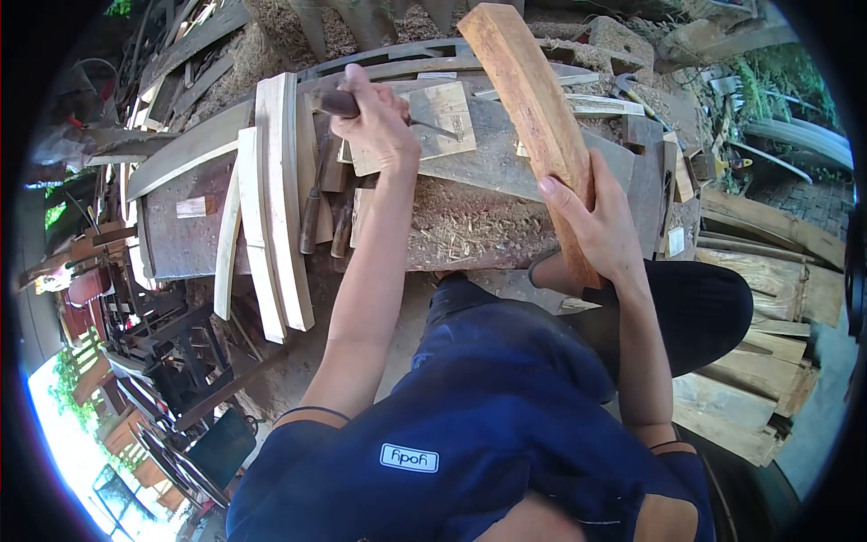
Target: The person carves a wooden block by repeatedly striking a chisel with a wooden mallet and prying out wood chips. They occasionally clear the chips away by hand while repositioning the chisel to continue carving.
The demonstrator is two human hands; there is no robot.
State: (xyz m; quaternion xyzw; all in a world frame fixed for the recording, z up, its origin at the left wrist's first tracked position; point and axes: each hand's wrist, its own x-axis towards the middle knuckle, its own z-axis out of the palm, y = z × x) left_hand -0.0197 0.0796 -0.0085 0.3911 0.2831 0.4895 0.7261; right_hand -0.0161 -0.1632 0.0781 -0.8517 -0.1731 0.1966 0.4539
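My left hand (377, 126) is closed around the dark wooden handle of a chisel (433, 128). The chisel's thin metal blade points right, over a small light board (442, 101) on the workbench (185, 244). A long reddish-brown wooden block (528, 90) is gripped in my right hand (603, 217), with my thumb on its near face. The block slants from the upper middle down toward my leg, and its lower end is partly hidden by my hand. Two more wooden-handled tools (311, 219) lie on the bench left of my left forearm.
Pale curved wooden strips (280, 181) overhang the bench's front edge on the left. Wood shavings (479, 226) cover its middle. Stacked planks (754, 370) lie on the right. A dark metal machine frame (172, 339) stands at lower left.
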